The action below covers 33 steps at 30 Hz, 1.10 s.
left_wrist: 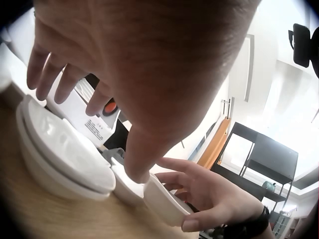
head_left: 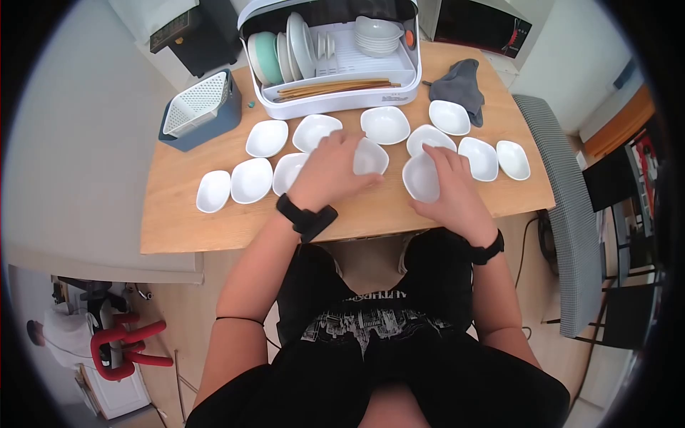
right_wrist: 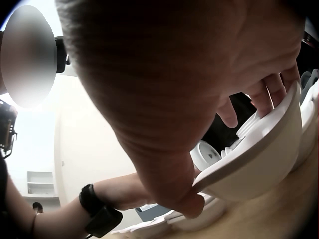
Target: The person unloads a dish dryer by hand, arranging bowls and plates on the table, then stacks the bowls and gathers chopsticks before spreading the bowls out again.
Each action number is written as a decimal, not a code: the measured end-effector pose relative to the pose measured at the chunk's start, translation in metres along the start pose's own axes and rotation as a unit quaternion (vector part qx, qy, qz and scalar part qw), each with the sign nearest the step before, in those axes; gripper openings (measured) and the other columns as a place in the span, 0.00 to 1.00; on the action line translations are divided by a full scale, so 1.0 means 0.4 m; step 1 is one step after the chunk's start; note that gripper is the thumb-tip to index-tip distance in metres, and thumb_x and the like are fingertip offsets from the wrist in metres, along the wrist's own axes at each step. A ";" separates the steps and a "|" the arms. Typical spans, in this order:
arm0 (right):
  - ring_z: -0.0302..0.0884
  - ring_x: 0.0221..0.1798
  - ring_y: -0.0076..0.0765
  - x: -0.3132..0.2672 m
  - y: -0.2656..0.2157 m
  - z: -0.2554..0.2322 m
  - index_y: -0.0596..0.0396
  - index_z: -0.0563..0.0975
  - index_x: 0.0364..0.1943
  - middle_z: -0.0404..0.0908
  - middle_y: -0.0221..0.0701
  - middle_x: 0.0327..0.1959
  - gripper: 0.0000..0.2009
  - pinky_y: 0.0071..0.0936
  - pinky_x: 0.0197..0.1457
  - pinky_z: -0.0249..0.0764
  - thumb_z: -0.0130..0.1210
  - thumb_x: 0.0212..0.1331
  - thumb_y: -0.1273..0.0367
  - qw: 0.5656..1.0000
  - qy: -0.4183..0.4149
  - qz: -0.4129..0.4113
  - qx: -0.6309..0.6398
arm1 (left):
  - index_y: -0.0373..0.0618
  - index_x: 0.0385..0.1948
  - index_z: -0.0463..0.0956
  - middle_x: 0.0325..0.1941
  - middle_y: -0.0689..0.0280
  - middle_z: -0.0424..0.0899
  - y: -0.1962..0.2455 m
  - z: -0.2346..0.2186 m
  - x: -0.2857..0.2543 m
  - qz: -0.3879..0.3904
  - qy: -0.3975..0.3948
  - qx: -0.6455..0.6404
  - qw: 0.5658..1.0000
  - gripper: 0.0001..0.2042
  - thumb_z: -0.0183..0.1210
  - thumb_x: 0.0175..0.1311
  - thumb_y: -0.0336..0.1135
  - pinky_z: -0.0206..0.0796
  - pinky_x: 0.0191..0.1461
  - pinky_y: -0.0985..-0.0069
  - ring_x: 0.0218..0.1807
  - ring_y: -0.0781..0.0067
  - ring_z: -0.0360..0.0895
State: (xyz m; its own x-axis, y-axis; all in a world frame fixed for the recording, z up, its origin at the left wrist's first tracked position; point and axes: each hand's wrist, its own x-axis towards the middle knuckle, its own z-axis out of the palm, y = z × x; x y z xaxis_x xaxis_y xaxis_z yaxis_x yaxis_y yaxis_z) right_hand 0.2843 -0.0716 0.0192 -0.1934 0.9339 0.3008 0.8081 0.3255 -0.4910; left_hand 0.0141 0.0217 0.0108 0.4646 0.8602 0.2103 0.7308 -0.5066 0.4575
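My right hand [head_left: 454,196] grips a white bowl [head_left: 420,180] by its rim, thumb on the near side and fingers across the far side. In the right wrist view that bowl [right_wrist: 259,159] is tilted. My left hand [head_left: 330,170] hovers, fingers spread and relaxed, beside another white bowl [head_left: 370,158]. Seen from the left wrist, two nested white bowls [left_wrist: 65,159] sit on the table below the left fingers, which hold nothing. A further white bowl [head_left: 287,173] is partly hidden under the left forearm. One more white bowl [head_left: 429,137] lies just behind the gripped one.
Several more white bowls [head_left: 251,180] are spread in rows over the wooden table [head_left: 178,232]. Behind them stands a white dish rack [head_left: 342,101] with plates, bowls and chopsticks. A blue basket [head_left: 187,137] is at left; a grey cloth [head_left: 459,87] and a microwave [head_left: 481,32] at right.
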 end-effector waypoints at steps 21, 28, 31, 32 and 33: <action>0.64 0.77 0.62 -0.099 0.074 0.015 0.53 0.75 0.70 0.65 0.46 0.77 0.39 0.53 0.80 0.68 0.80 0.51 0.66 0.997 0.065 0.020 0.022 | 0.38 0.76 0.68 0.74 0.43 0.71 0.054 -0.022 -0.056 -0.014 0.059 -0.014 0.998 0.47 0.79 0.52 0.44 0.62 0.80 0.50 0.75 0.38 0.65; 0.61 0.82 0.62 -0.096 0.057 0.049 0.53 0.73 0.73 0.63 0.45 0.80 0.41 0.52 0.83 0.66 0.80 0.53 0.65 0.998 0.022 -0.007 0.051 | 0.47 0.74 0.71 0.74 0.50 0.71 0.060 -0.063 -0.255 0.029 0.036 0.004 0.999 0.44 0.79 0.49 0.36 0.63 0.79 0.50 0.74 0.40 0.67; 0.59 0.84 0.62 -0.076 0.039 0.065 0.54 0.73 0.73 0.61 0.46 0.82 0.40 0.51 0.84 0.66 0.80 0.54 0.64 0.997 0.008 -0.013 0.080 | 0.48 0.72 0.72 0.74 0.50 0.70 0.063 -0.040 -0.288 0.003 0.022 -0.004 1.000 0.42 0.79 0.50 0.36 0.63 0.79 0.49 0.74 0.39 0.66; 0.59 0.84 0.62 -0.070 0.033 0.070 0.54 0.73 0.73 0.61 0.46 0.82 0.40 0.51 0.84 0.66 0.80 0.54 0.64 0.996 0.006 -0.018 0.082 | 0.49 0.70 0.74 0.75 0.50 0.69 0.061 -0.027 -0.294 0.000 0.024 -0.018 1.000 0.39 0.78 0.50 0.37 0.62 0.79 0.48 0.75 0.38 0.64; 0.59 0.84 0.62 -0.067 0.028 0.075 0.54 0.73 0.73 0.60 0.46 0.82 0.40 0.51 0.84 0.66 0.80 0.55 0.64 0.996 0.009 -0.020 0.085 | 0.49 0.70 0.74 0.75 0.50 0.69 0.060 -0.020 -0.298 -0.002 0.027 -0.016 0.999 0.39 0.78 0.50 0.37 0.62 0.79 0.48 0.75 0.38 0.64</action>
State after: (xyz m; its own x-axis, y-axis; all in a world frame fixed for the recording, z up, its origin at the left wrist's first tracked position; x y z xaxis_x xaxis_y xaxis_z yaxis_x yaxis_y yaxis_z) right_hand 0.2821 -0.0885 -0.0188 -0.2129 0.9174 0.3362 0.6935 0.3843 -0.6094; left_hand -0.0277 -0.0927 0.0035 0.4323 0.8650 0.2546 0.7161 -0.5009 0.4861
